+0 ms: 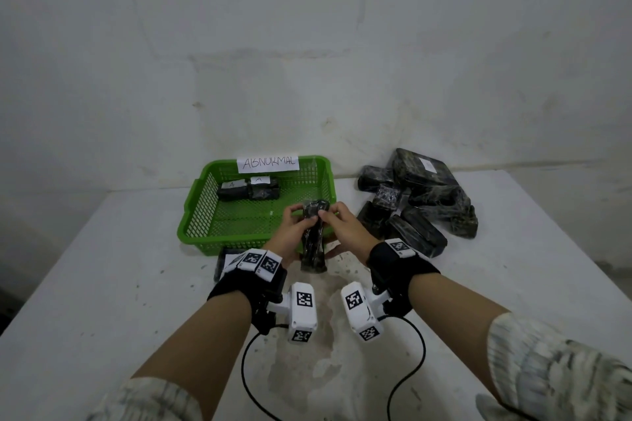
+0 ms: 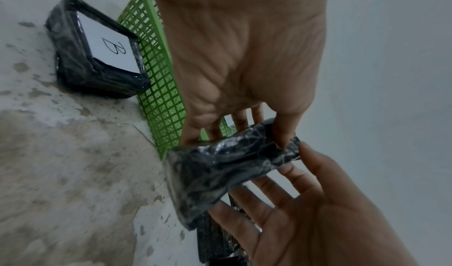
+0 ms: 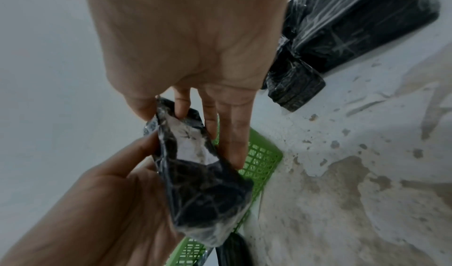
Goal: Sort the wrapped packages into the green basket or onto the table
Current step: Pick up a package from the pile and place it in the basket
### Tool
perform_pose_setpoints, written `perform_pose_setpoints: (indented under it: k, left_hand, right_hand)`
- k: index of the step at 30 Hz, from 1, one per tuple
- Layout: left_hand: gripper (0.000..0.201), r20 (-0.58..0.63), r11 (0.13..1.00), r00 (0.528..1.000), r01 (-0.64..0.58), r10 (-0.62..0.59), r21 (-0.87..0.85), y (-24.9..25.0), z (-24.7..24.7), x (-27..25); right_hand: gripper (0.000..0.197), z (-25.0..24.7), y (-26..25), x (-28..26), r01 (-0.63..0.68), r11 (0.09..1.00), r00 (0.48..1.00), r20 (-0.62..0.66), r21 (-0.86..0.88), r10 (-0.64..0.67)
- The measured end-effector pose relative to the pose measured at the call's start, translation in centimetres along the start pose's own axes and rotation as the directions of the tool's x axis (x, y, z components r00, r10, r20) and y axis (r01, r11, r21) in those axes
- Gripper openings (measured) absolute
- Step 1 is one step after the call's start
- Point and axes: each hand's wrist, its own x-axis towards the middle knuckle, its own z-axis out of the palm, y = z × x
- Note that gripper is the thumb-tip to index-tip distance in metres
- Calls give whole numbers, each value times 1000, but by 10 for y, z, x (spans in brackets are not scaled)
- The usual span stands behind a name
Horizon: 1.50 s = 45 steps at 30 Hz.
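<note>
Both hands hold one black plastic-wrapped package (image 1: pixel 313 239) above the near rim of the green basket (image 1: pixel 205 212). My left hand (image 1: pixel 290 230) grips its left side, thumb on the upper end. My right hand (image 1: pixel 342 227) pinches the upper end with thumb and forefinger, its other fingers stretched behind. In the right wrist view the package (image 3: pixel 203 181) shows a white label (image 3: pixel 190 144) whose letter is unreadable. In the left wrist view the package (image 2: pixel 227 165) lies between my left hand (image 2: pixel 244 61) and right hand (image 2: pixel 313 208).
Two labelled packages (image 1: pixel 248 189) lie at the basket's back, under an "ABNORMAL" sign (image 1: pixel 268 164). A package marked B (image 2: pixel 97 51) lies on the table against the basket's front. A pile of several wrapped packages (image 1: pixel 420 195) sits at the right. A wall stands behind.
</note>
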Motion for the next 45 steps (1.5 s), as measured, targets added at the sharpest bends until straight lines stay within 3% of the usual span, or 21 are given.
perform_pose_setpoints:
  k: [9, 13, 17, 24, 27, 31, 38, 41, 45]
  left_hand:
    - [38, 53, 997, 996, 72, -71, -9, 5, -2, -4]
    - [38, 25, 997, 997, 68, -67, -38, 6, -1, -3]
    - [37, -34, 996, 998, 49, -51, -75, 7, -2, -2]
    - [44, -42, 999, 998, 41, -40, 16, 4, 1, -4]
    - [46, -36, 997, 999, 14, -11, 80, 5, 3, -5]
    - [51, -101, 998, 994, -40, 46, 56, 8, 2, -2]
    - [69, -29, 986, 998, -58, 63, 157, 1, -2, -7]
    - [65, -49, 997, 997, -56, 58, 44, 0, -2, -7]
    - [62, -37, 999, 999, 5, -6, -44, 0, -3, -2]
  right_hand:
    - [25, 5, 4, 7, 142, 949, 972, -139, -281, -187]
    - [19, 3, 9, 8, 160, 956, 971, -136, -246, -197]
    - [23, 4, 13, 0, 78, 979, 996, -21, -191, -84]
    - [27, 5, 20, 3, 175, 901, 972, -75, -397, -222]
    - [27, 4, 20, 5, 168, 922, 970, -107, -348, -218]
    - [33, 5, 18, 0, 152, 962, 988, 28, -226, -149]
    - [36, 0, 21, 0, 161, 955, 987, 17, -247, -162]
    - [46, 1, 16, -4, 77, 995, 997, 28, -71, -75]
    - [45, 0, 15, 4, -101, 974, 989, -83, 202, 119]
